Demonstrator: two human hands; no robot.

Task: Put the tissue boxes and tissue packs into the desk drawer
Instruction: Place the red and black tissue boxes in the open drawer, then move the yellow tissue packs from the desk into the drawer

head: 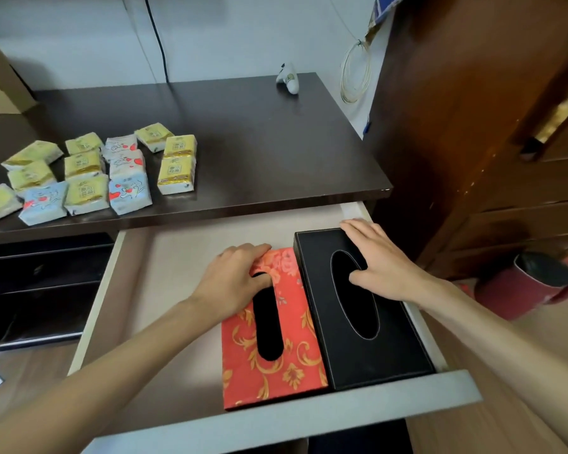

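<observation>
Both tissue boxes sit side by side at lower right in the drawer: left hand curled on the red box, right hand flat on the black box. Packs wait upper left on the table. Risk: a push jams boxes against the rim.

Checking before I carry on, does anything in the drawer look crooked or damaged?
Nothing looks damaged. The red floral tissue box and black tissue box lie flat, side by side at the drawer's right end, both slightly angled to its front. No spill shows.
</observation>
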